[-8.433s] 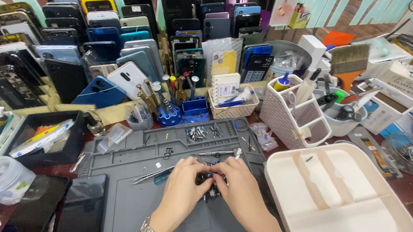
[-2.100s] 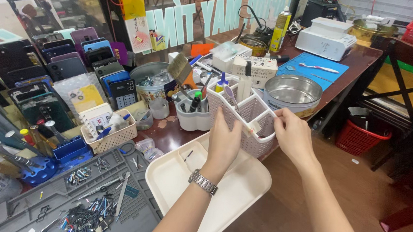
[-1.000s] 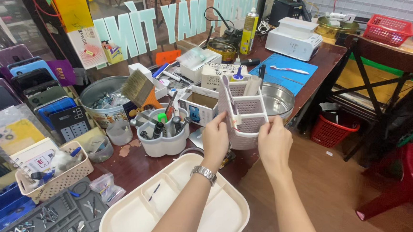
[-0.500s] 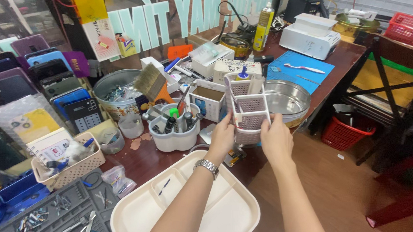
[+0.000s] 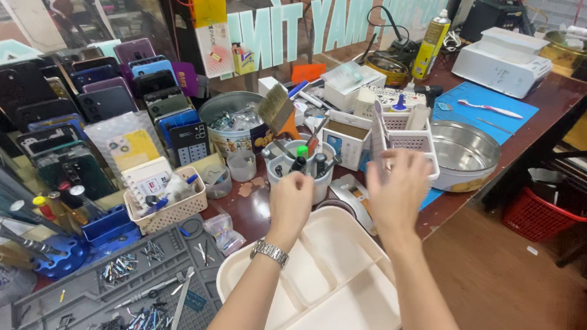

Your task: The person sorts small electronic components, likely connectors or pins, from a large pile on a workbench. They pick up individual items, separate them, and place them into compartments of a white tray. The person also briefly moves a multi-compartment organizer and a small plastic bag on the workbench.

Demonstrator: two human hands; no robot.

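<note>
My right hand (image 5: pixel 397 192) hovers with fingers spread, blurred, just in front of a white perforated organizer basket (image 5: pixel 410 139) that stands on the table beside a metal bowl (image 5: pixel 467 155). The hand does not grip the basket. My left hand (image 5: pixel 291 200), with a wristwatch (image 5: pixel 269 252) on it, has its fingers curled and nothing visible in them. It sits right below a white cup (image 5: pixel 321 179) full of pens and tools. Under both forearms lies a white compartment tray (image 5: pixel 326 296).
A wide brush (image 5: pixel 276 108) and a tin of parts stand behind the cup. Rows of phones (image 5: pixel 107 99) fill the left. A small woven basket (image 5: pixel 169 203) and a grey work mat (image 5: pixel 82 295) with screws lie at lower left. A red basket (image 5: pixel 542 214) sits on the floor.
Both hands have let go of the white organizer basket, which now stands on the table by the metal bowl. My left hand drew back towards the cup; my right hand opened.
</note>
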